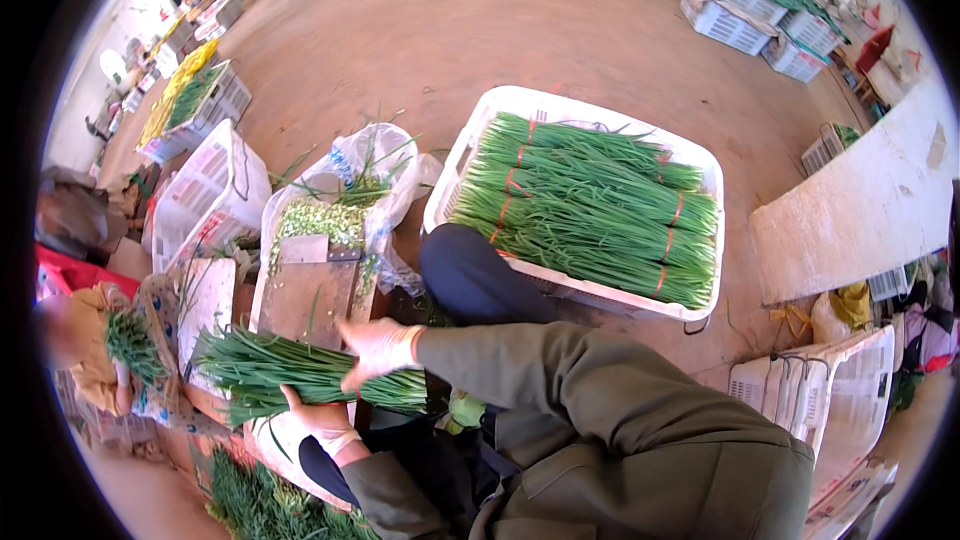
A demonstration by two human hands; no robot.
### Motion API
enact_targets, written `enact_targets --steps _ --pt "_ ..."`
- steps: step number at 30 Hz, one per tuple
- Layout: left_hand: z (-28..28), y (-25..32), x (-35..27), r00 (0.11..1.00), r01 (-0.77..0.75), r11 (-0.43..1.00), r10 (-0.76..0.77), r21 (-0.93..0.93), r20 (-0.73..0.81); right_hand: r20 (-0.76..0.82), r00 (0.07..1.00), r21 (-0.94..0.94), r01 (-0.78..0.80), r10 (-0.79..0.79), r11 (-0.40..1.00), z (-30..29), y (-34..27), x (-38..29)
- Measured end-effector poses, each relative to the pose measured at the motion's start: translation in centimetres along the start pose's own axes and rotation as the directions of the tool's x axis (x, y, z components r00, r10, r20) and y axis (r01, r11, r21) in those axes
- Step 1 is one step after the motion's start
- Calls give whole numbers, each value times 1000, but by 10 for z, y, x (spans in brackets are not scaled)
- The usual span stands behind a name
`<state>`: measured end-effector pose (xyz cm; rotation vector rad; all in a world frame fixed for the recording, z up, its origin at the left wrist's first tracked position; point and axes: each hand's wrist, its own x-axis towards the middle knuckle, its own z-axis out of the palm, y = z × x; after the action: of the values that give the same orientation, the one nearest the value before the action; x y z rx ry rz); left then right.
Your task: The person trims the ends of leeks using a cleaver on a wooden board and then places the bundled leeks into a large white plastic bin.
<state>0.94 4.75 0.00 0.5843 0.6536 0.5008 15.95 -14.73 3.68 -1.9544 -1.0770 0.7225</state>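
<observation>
A bundle of long green garlic chives (292, 371) lies across my lap, over the near end of a wooden board (311, 300). A red band shows near its pale cut end. My left hand (322, 420) grips the bundle from the near side, thumb on top. Above the bundle is my right hand (381, 351), fingers spread, one fingertip at or just over the leaves by the band. Both hands appear to wear thin pale gloves. A cleaver (304, 249) with a black handle rests on the board's far end, beside chopped pale stalk ends (319, 219).
A white plastic crate (712, 240) of banded chive bundles (585, 202) stands beyond my knee. A plastic bag (394, 150) holds trimmings. Loose greens (270, 499) lie at lower left. A person (97, 352) holding greens sits at left. A pale slab (862, 202) and stacked crates (780, 390) stand at right.
</observation>
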Motion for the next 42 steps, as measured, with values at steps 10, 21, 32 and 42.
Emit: enact_targets --steps 10,21,32,42 --pt "20 9 -3 967 -54 993 77 -101 242 -74 987 -16 141 -142 990 -34 -34 9" --pt "3 29 10 992 -78 993 86 -90 87 -199 980 592 109 14 799 -360 41 -50" --pt "29 14 -15 994 -36 998 31 -47 -104 -417 769 -174 -591 484 788 -437 245 -317" --pt "23 -19 14 991 118 991 -121 -64 -50 -263 576 -294 -812 774 504 -377 335 -388"
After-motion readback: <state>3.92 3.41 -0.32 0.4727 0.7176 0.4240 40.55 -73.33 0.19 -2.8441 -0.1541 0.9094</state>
